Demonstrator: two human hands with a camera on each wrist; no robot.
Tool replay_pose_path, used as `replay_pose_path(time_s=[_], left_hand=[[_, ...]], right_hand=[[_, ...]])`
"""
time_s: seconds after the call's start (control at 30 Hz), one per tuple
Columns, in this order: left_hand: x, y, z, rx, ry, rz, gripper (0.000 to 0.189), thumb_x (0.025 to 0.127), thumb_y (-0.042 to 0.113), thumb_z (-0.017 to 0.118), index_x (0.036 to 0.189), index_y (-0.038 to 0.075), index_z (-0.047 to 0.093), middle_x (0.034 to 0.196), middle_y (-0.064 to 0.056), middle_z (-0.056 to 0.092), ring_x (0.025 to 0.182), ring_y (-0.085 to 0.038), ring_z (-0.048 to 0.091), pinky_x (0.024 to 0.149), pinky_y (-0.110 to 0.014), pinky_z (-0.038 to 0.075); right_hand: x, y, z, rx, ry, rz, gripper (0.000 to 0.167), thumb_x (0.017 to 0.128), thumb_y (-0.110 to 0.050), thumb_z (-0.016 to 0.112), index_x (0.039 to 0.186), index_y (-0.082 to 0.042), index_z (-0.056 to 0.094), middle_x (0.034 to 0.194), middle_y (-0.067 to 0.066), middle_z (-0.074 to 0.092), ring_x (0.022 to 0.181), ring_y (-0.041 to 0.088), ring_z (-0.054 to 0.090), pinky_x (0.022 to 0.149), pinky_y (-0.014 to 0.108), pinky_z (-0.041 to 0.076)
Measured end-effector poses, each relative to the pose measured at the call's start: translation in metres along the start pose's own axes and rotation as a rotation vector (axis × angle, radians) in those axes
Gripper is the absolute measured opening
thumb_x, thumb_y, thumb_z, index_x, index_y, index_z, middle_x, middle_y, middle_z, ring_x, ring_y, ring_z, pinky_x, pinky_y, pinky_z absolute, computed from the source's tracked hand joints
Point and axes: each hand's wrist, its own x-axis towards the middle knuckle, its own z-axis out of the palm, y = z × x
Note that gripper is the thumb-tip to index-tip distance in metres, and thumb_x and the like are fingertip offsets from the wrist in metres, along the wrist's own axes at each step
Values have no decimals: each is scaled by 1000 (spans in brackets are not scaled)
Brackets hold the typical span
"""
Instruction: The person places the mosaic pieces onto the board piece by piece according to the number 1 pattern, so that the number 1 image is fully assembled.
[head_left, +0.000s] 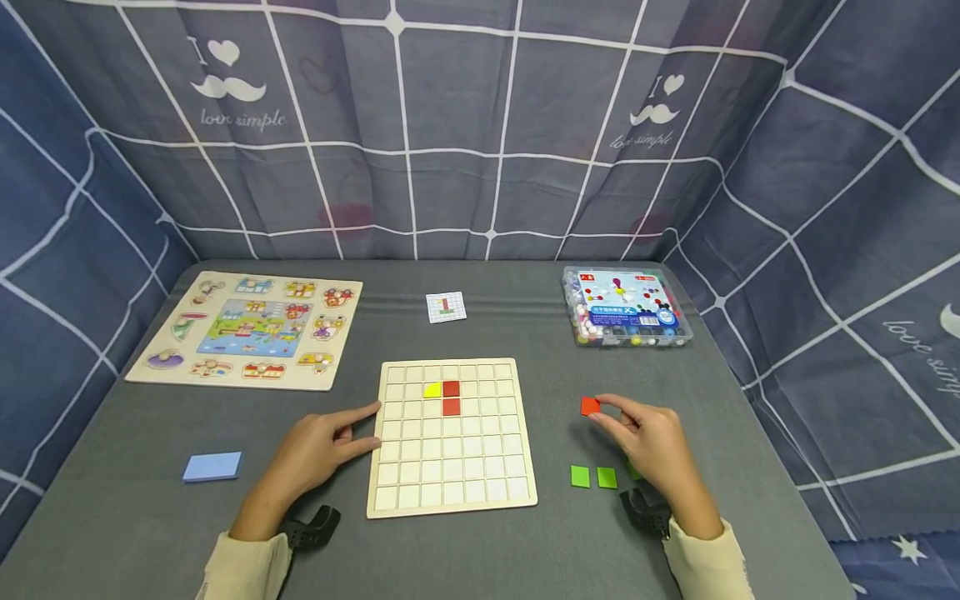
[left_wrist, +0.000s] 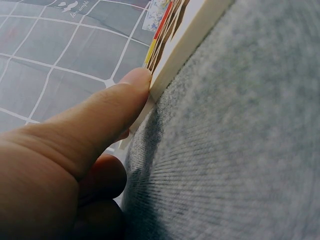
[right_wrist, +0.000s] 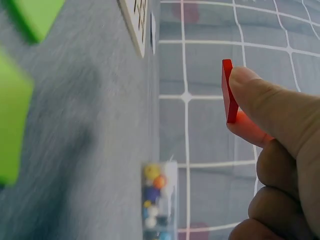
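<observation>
A wooden grid board [head_left: 452, 468] lies flat in the middle of the table, with a yellow tile [head_left: 432, 390] and two red tiles [head_left: 451, 389] in its upper squares. Along its left edge, my left hand [head_left: 318, 450] touches the frame with extended forefinger and thumb, its other fingers bent under. To the right of the board, my right hand [head_left: 652, 437] pinches a red square tile [right_wrist: 229, 92] between thumb and forefinger, held above the table. Below that hand lie green tiles [head_left: 580, 476], one partly hidden behind it.
A wooden picture puzzle [head_left: 252, 327] lies at the back left, and a light blue block [head_left: 212, 467] nearer the front. Behind the board is a small printed grid card [head_left: 446, 307]. A clear plastic case of colored beads [head_left: 627, 306] sits at the back right. Curtains surround the table.
</observation>
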Motion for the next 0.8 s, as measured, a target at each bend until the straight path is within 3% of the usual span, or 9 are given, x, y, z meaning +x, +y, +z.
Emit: replay_pose_path(time_s=[0.2,0.43,0.8], left_hand=[[1,-1,1,-2,-3,-3,55,87,46,80,136,24,69,58,16,45,51,-2,37,52,-26,31],[1,-1,0,-4,-15,-2,56,87,48,79,136,23,69,55,17,46,49,-2,39,51,-26,32],[2,-3,2,-75,-31,2,56,89,41,80,138,18,68,53,15,46,47,-3,39,49,-25,33]], right_hand=[[18,-12,10,16,-34,-23,23,81,-23,88,102,-17,80,59,-19,30,52,-5,24,47,17,22],[36,-28,28,59,-75,-64,27,77,-15,90,102,-14,80,59,-19,28,52,-5,24,47,17,21],[59,-59,58,163,-166,-57,24,85,-24,85,105,-11,80,58,-17,30,52,-3,25,49,21,25]])
